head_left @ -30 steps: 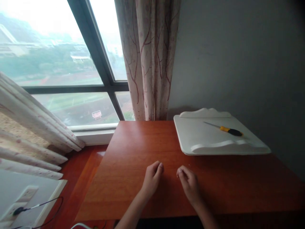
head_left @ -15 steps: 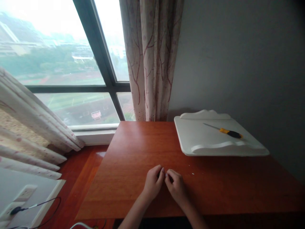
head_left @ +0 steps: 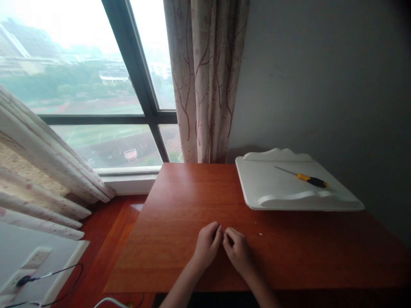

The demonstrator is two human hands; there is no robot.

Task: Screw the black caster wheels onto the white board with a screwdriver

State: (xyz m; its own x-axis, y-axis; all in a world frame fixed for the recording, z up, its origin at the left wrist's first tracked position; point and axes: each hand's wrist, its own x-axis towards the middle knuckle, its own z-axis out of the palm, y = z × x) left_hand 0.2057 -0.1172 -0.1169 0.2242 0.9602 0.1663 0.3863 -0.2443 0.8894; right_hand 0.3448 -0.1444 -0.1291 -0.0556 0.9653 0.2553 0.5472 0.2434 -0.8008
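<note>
My left hand and my right hand rest on the red-brown wooden table near its front edge. Both have their fingers curled, and their fingertips meet in the middle. What, if anything, sits between the fingertips is too small to make out. A tiny pale speck lies on the wood just right of my right hand. Further back on the right lies a white board with raised wavy edges. A screwdriver with a yellow and black handle lies on it.
A grey wall runs along the table's back and right side. A patterned curtain hangs at the back corner, beside a large window. More curtain and a white surface with a socket and black cable are at the lower left.
My right hand has slid left across the table until its fingertips meet those of my left hand. The left hand has hardly moved.
</note>
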